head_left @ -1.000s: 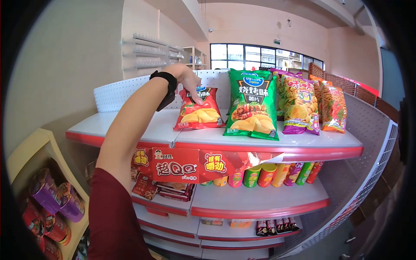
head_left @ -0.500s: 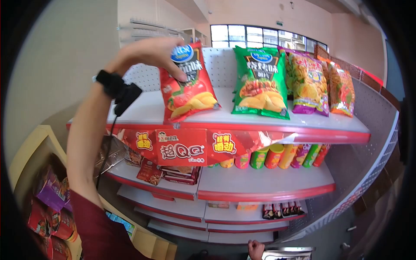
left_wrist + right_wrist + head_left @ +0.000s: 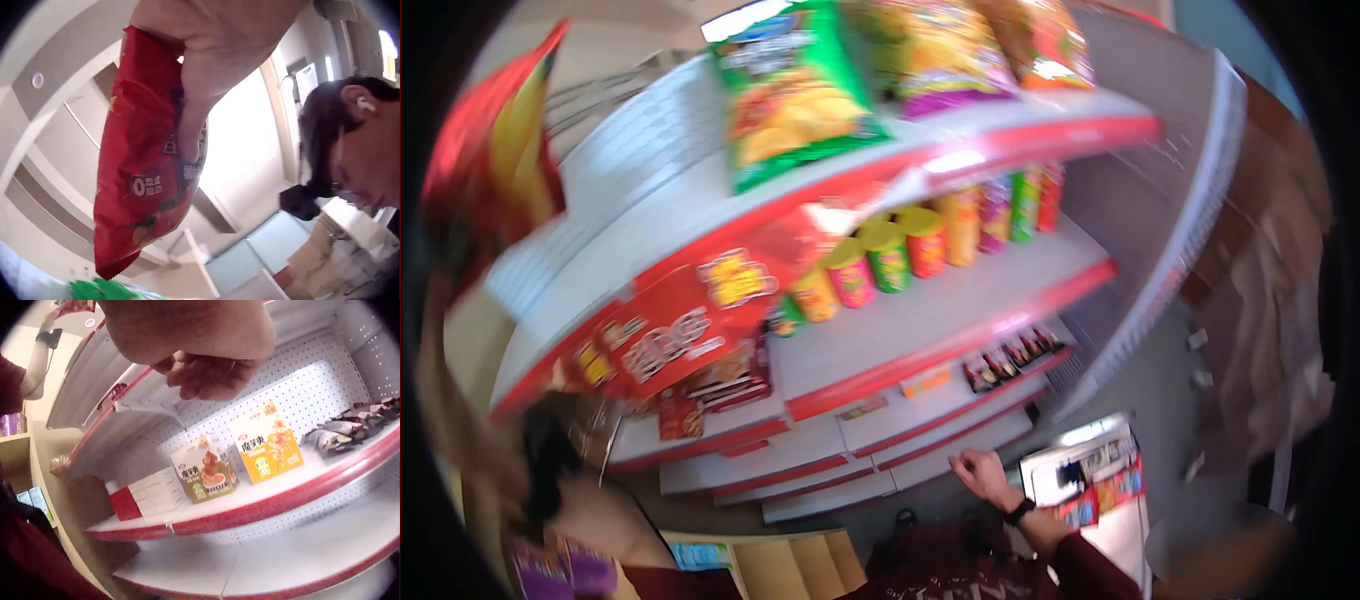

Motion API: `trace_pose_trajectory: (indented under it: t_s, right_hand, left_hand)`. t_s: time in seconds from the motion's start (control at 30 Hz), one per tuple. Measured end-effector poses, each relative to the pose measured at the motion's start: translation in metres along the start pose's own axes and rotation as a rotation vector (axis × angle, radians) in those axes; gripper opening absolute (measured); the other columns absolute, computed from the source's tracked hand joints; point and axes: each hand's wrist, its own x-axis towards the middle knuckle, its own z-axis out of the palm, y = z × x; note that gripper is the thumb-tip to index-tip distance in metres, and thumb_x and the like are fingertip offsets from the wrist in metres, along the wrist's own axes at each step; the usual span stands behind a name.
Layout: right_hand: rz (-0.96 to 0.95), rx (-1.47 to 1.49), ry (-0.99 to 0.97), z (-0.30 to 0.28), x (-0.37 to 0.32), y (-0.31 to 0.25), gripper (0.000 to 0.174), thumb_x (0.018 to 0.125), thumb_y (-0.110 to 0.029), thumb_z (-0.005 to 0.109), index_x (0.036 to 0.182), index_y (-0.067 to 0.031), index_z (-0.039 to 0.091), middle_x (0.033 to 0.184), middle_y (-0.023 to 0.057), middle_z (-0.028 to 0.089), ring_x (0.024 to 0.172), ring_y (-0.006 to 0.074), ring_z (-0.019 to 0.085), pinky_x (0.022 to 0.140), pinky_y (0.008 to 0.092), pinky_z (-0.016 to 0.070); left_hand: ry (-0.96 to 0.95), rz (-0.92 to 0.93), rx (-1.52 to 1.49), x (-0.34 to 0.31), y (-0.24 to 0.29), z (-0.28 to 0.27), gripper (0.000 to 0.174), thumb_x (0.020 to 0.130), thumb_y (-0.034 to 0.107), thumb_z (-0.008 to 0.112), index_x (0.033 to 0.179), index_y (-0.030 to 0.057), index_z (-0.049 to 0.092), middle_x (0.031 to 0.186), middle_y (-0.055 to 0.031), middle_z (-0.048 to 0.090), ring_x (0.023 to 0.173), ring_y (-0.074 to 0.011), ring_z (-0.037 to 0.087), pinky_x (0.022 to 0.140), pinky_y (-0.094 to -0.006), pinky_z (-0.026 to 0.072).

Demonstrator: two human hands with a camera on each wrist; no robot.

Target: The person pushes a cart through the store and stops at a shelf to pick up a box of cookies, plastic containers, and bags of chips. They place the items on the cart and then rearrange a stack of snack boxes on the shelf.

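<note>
A red chip bag (image 3: 495, 150) hangs at the far left of the head view, blurred, beside the left hand (image 3: 450, 245). In the left wrist view the left hand (image 3: 219, 47) grips the top of that red bag (image 3: 140, 144), its thumb pressed on the front. The right hand (image 3: 984, 474) is low in the head view, above a white cart; in the right wrist view the right hand (image 3: 194, 347) hangs with loosely curled fingers and nothing in them, in front of shelves. A green chip bag (image 3: 790, 110) stands on the top shelf.
Further chip bags (image 3: 945, 50) stand right of the green one. Chip canisters (image 3: 885, 255) line the shelf below a red banner (image 3: 690, 320). A cart (image 3: 1115, 520) with packets is at lower right. Lower shelves hold an orange-and-white box (image 3: 267, 447) and dark packets (image 3: 353, 428).
The red bag has come off the top shelf and swung left with the left hand. The head view has tilted and moved lower, showing more of the right arm and cart.
</note>
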Motion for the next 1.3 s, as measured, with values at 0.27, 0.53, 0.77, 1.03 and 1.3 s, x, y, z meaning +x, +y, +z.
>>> trace_pose_trajectory:
  t_s: [0.27,0.53,0.77,1.03,1.3]
  right_hand:
    - [0.075,0.409,0.191,-0.085,-0.006,-0.036,0.033,0.1,-0.028,0.058,0.123,-0.0053,0.057,0.09,0.0118,0.069,0.082,0.0228,0.068,0.074,0.0345,0.0529]
    - [0.208,1.264,0.042,-0.153,-0.156,0.012,0.088,0.082,-0.044,0.08,0.149,-0.0029,0.037,0.138,0.013,0.054,0.122,0.0203,0.056,0.102,0.0344,0.0446]
    - [0.782,0.488,0.378,-0.122,-0.265,0.037,0.081,0.073,-0.027,0.089,0.138,-0.0039,0.047,0.126,0.0097,0.064,0.116,0.0204,0.06,0.099,0.0353,0.0473]
    - [1.172,0.679,1.266,-0.11,-0.405,0.15,0.05,0.084,-0.013,0.08,0.124,0.0013,0.054,0.114,0.0115,0.068,0.097,0.0192,0.068,0.085,0.0322,0.0565]
    - [1.165,1.007,1.26,-0.115,-0.408,0.204,0.046,0.09,-0.021,0.074,0.127,-0.0012,0.055,0.114,0.0077,0.068,0.097,0.017,0.068,0.083,0.0295,0.0551]
  left_hand:
    - [-0.196,0.154,-0.743,-0.131,0.155,0.023,0.086,0.049,0.013,0.094,0.122,0.0007,0.052,0.117,-0.0179,0.06,0.101,-0.0271,0.062,0.089,-0.0415,0.0519]
    - [-1.251,0.375,-1.26,-0.255,0.373,0.096,0.073,0.056,0.025,0.092,0.116,0.0032,0.058,0.107,-0.0151,0.065,0.099,-0.0356,0.062,0.087,-0.0433,0.0477]
    - [-1.306,0.5,-1.563,-0.393,0.514,0.09,0.087,0.065,0.029,0.089,0.136,0.0025,0.046,0.133,-0.0179,0.049,0.125,-0.037,0.048,0.1,-0.0461,0.0414]
    - [-1.541,1.014,-1.553,-0.533,0.593,0.073,0.082,0.079,0.027,0.079,0.148,0.0115,0.039,0.154,-0.0114,0.034,0.14,-0.0418,0.034,0.109,-0.0527,0.0402]
    - [-1.706,1.345,-1.149,-0.607,0.636,0.064,0.07,0.087,0.026,0.066,0.151,0.0319,0.038,0.164,0.001,0.022,0.147,-0.0442,0.021,0.11,-0.0564,0.0332]
